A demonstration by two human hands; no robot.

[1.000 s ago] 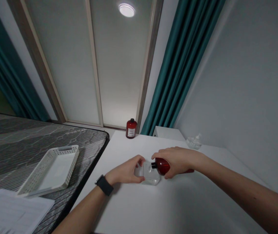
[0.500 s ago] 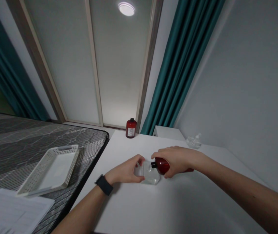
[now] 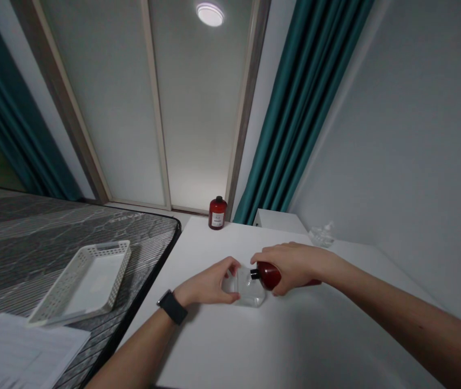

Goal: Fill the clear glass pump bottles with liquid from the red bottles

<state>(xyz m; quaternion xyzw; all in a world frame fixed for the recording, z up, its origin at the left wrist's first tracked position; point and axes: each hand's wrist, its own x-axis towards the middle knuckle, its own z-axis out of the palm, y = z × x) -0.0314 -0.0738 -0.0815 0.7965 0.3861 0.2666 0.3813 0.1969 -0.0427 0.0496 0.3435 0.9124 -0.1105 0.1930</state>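
Observation:
My left hand (image 3: 217, 282), with a dark watch on its wrist, curls its thumb and fingers around the left side of a clear bottle (image 3: 250, 294) on the white table. Wrapped in my right hand (image 3: 295, 266) is a dark red bottle (image 3: 269, 275), tipped nearly level with its black neck pointing left. The neck lies over the mouth of the clear bottle; whether the two touch I cannot tell. Much of the red bottle is hidden behind my fingers. Any liquid passing between them is too small to make out.
A second red bottle (image 3: 216, 213) with a white label stands at the table's far edge. Back right is a clear pump top (image 3: 323, 235). On the grey mattress (image 3: 145, 227) to the left lie a white basket (image 3: 119, 270) and paper sheets (image 3: 24, 351). The white table (image 3: 214, 351) meets the wall.

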